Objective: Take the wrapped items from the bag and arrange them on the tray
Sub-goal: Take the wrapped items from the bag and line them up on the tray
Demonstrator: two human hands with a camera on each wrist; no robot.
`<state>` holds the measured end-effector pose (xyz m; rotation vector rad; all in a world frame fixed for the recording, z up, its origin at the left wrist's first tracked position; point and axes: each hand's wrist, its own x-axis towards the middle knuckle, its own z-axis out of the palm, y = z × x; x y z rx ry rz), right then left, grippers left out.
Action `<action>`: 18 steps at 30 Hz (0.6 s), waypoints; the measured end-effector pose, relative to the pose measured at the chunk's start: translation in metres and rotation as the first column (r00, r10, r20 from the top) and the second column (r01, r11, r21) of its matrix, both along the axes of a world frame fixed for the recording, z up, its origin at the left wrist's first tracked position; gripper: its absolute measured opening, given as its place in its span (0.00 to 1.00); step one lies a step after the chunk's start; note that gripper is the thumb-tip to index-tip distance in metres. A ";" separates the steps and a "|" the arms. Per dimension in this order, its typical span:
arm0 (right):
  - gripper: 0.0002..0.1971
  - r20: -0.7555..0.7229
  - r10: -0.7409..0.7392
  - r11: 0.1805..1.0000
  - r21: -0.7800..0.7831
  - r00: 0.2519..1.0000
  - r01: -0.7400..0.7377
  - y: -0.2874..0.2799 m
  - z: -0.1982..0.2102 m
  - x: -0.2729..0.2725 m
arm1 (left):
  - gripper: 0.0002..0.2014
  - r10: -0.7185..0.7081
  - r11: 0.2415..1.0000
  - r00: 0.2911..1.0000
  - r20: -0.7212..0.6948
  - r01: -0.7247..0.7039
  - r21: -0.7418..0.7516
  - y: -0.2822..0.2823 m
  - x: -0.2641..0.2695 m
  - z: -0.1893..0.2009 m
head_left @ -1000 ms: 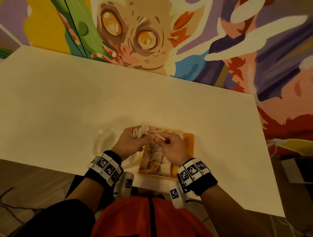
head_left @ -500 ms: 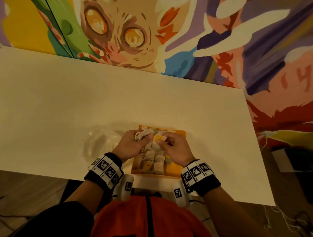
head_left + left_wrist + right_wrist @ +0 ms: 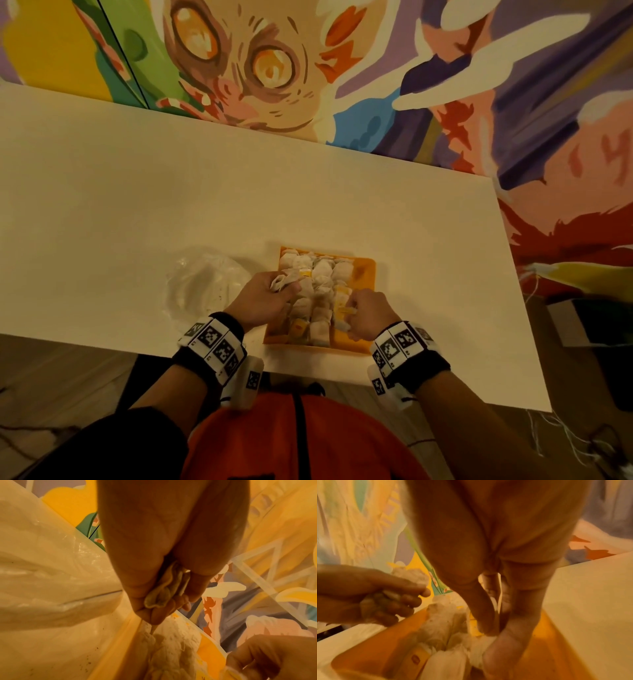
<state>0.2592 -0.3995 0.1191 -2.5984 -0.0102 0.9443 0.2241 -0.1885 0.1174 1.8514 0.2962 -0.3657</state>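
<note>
Nearly full tray, one more item going down

Mostly the wrapped items [image 3: 317, 298] already sit on the orange tray [image 3: 366, 274], packed in rows on its left and middle, the right strip bare. Left hand [image 3: 265, 301] hangs over the tray's left edge, fingers curled round a bunch of wrapped items [image 3: 161, 595], likely a reserve so the other hand can place them one at a time. Right hand [image 3: 364, 315] is low at the tray's near right, thumb and fingers pinching one item with a yellow tag [image 3: 344, 310], apparently setting it beside the last row to start filling the bare strip. Clear plastic bag [image 3: 202, 287] lies crumpled on the white table [image 3: 137, 205] just left of the tray, looks about emptied. Painted mural [image 3: 274, 68] runs behind the table.
</note>
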 end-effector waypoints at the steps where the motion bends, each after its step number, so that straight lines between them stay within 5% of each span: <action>1: 0.16 -0.001 0.010 0.999 -0.032 1.000 -0.010 0.003 -0.001 -0.001 | 0.14 -0.001 1.000 1.000 -0.001 0.001 0.004 0.000 0.000 0.000; 18: 0.19 0.031 -0.209 0.971 -0.111 0.977 0.211 0.029 -0.002 0.003 | 0.13 -0.004 1.000 1.000 0.009 0.004 0.004 -0.001 -0.004 0.002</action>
